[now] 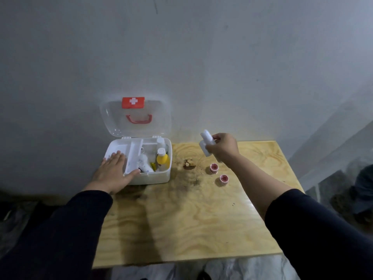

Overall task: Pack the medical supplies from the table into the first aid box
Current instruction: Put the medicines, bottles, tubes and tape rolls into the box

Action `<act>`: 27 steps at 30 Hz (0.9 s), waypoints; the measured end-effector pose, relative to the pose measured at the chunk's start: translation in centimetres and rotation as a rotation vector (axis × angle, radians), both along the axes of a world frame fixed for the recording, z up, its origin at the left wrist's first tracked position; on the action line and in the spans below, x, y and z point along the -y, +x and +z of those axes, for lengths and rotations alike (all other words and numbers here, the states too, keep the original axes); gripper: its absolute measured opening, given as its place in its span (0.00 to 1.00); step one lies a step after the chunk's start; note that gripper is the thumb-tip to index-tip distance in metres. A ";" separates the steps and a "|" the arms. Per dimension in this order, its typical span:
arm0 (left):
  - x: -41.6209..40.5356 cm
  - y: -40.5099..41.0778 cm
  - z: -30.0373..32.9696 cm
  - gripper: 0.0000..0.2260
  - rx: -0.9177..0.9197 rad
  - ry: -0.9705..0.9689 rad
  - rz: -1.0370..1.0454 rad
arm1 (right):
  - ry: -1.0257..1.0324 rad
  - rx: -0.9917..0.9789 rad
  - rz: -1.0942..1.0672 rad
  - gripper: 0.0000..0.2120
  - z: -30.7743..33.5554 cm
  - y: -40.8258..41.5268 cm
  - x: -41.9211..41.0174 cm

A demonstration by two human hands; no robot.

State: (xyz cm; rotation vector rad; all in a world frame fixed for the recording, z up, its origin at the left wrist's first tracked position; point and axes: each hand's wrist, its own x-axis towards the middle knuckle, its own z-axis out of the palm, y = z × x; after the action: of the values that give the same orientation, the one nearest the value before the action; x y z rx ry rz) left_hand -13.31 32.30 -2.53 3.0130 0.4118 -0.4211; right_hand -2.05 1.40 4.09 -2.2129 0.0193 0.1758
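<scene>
The white first aid box stands open at the table's far left corner, its clear lid with a red cross and red handle leaning against the wall. Inside are a yellow bottle, a white roll and other small items. My left hand lies flat, fingers spread, on the box's left front corner and inner tray. My right hand is raised above the table to the right of the box and holds a white plastic bottle. Two small red-and-white tape rolls lie on the table below it.
The wooden table has a dark stain and a small brown scrap near the box. A grey wall rises right behind the table. Past the table's right edge there are pale railings and dark objects on the floor.
</scene>
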 end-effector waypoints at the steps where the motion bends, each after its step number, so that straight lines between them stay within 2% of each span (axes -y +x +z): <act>1: 0.0 -0.1 0.3 0.40 0.007 -0.019 -0.003 | 0.005 0.009 0.031 0.12 0.5 -0.2 -1.4; 5: -0.5 -0.9 1.4 0.42 0.090 -0.115 0.017 | 0.019 0.017 0.158 0.12 1.7 -2.2 -7.8; 11: -3.2 -2.1 1.6 0.47 0.150 -0.231 0.116 | -0.068 0.001 0.304 0.13 1.3 -5.4 -17.2; 18: -4.9 -2.0 1.2 0.49 0.135 -0.351 0.059 | -0.183 -0.055 0.274 0.13 -0.5 -6.6 -23.7; 22: -5.6 -1.9 0.8 0.49 0.138 -0.354 0.009 | -0.251 -0.089 0.210 0.14 -1.0 -6.3 -24.7; 27: -6.1 -1.6 0.2 0.50 0.132 -0.358 -0.046 | -0.312 -0.035 0.072 0.18 -0.6 -5.2 -24.4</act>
State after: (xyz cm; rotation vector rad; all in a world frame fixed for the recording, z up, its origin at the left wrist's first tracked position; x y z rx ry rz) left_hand -14.90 38.41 -2.29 2.6856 0.2287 -0.2625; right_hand -7.26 25.79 3.45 -2.5234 -0.0141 0.2668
